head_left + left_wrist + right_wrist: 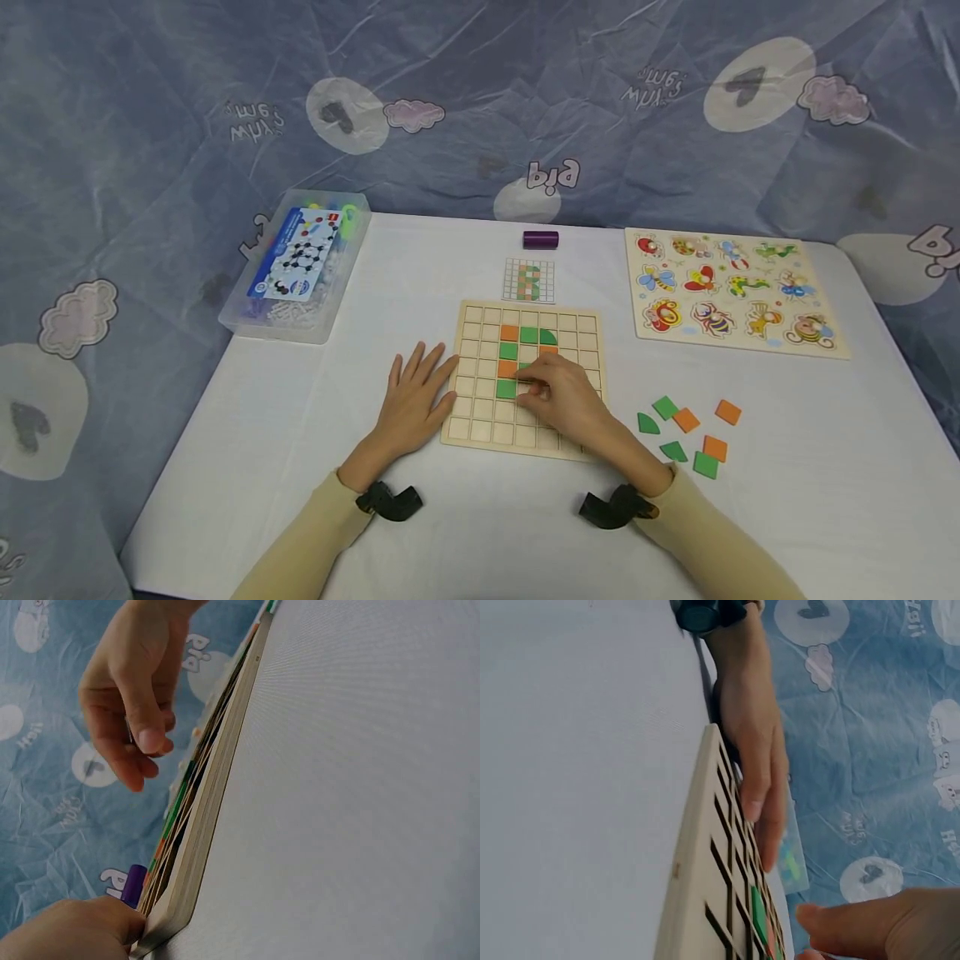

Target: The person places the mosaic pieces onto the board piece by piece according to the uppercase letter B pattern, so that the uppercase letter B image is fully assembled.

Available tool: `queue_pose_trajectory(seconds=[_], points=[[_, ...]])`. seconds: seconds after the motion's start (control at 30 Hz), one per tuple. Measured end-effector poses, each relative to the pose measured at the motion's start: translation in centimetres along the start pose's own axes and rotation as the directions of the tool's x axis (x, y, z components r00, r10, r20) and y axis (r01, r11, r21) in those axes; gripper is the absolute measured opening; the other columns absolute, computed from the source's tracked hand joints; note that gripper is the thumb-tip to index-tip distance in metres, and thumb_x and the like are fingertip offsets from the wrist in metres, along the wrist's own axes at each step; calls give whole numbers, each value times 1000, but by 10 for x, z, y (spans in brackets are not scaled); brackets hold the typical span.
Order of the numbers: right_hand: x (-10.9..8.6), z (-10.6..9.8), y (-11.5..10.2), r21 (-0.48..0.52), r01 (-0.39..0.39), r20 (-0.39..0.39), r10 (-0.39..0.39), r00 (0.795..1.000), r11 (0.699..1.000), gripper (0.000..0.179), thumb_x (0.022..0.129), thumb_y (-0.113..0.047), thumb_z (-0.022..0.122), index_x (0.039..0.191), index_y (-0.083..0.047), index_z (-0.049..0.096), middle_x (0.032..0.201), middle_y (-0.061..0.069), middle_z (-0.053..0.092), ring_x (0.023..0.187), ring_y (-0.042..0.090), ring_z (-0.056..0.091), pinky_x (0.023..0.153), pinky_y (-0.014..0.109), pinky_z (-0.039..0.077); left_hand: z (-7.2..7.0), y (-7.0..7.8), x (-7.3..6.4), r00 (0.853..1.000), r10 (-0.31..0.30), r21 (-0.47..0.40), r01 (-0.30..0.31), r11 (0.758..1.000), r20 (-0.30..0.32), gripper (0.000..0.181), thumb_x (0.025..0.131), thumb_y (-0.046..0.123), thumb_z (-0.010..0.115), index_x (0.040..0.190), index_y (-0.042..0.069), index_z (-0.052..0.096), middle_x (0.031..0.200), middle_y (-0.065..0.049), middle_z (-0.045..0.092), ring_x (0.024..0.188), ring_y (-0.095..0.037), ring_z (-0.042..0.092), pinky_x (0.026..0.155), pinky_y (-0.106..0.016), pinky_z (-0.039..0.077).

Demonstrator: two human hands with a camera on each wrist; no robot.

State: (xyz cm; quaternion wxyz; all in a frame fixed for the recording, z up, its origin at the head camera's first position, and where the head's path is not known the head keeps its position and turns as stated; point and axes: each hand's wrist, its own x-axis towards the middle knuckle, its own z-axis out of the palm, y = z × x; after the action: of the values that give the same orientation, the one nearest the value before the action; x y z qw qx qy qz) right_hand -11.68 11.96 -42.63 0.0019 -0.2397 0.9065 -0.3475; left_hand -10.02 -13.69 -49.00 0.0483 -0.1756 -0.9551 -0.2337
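Note:
A wooden grid board (480, 429) lies on the table with several green and orange tiles in its cells, among them a green square (506, 389) and a green quarter-round (548, 337). My left hand (412, 400) lies flat with spread fingers at the board's left edge, thumb and fingertips at the rim. Over the middle of the board, my right hand (566, 400) has bent fingers, with thumb and index close above the cells beside the green square. I cannot tell whether a tile is between them. The right hand covers part of the grid.
Loose green and orange tiles (686, 420) lie right of the board. A small pattern card (528, 281) and a purple cylinder (541, 240) sit behind it. An insect puzzle board (738, 292) lies back right; a clear plastic box (300, 267) stands back left.

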Motion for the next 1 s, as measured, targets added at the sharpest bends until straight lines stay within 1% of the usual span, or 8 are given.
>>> queue_pose_trajectory(seconds=[0.13,0.2,0.3,0.4,0.57,0.73,0.87,1.0], points=[[-15,-17,11,6,17,-42,-17,999,1000,29,77,-10,82,104,-3,75,86,5,64,71,13,55,64,23,42,1,0,0,1000,1,2,-1,1000,-1,51,100,32,49,148,16,45,157,-13,34,150,-39,17,116,-64,7],[-24,-26,21,2,24,-79,-24,997,1000,31,76,-9,83,105,-3,75,87,6,65,70,15,55,60,23,42,1,0,0,1000,2,3,-2,1000,-1,51,100,33,49,148,16,45,157,-13,34,150,-39,18,116,-64,7],[-39,-39,38,-39,24,-144,-29,989,999,34,74,-8,85,106,-3,74,89,6,66,69,15,55,58,22,41,1,0,0,1000,2,3,-2,1000,0,51,100,33,48,148,16,45,157,-13,34,150,-39,17,116,-64,7],[-56,-55,54,-82,-3,-208,-14,978,997,38,71,-6,85,107,-4,74,91,7,67,68,15,54,58,20,41,0,0,-1,1000,1,-2,-1,1000,0,51,100,33,49,148,16,45,158,-13,34,150,-39,17,116,-63,7],[-84,-80,78,-128,-119,-295,77,952,985,43,72,-4,85,113,-4,72,96,10,65,70,13,49,59,15,37,1,-1,0,1000,1,-6,-1,1000,-3,51,100,33,49,148,16,45,157,-13,34,150,-38,17,117,-63,6],[-108,-100,98,-128,-236,-363,176,915,963,51,70,-4,86,118,-3,70,100,13,61,73,7,44,61,12,33,2,-1,1,1000,-2,2,2,1000,5,51,100,33,48,148,17,44,158,-12,33,150,-37,16,117,-63,5],[-121,-112,111,-117,-337,-389,269,881,934,56,71,-8,87,123,-4,67,104,15,59,78,-1,42,64,11,35,2,-1,0,1000,-4,0,4,1000,1,51,99,33,49,148,17,44,158,-12,33,150,-37,16,117,-63,5],[-131,-118,125,-92,-429,-391,364,845,899,60,75,-14,85,130,-6,63,110,17,57,80,-11,39,67,12,36,2,-1,0,1000,-5,0,5,1000,1,51,99,33,49,148,17,44,158,-12,33,150,-37,16,117,-63,6]])
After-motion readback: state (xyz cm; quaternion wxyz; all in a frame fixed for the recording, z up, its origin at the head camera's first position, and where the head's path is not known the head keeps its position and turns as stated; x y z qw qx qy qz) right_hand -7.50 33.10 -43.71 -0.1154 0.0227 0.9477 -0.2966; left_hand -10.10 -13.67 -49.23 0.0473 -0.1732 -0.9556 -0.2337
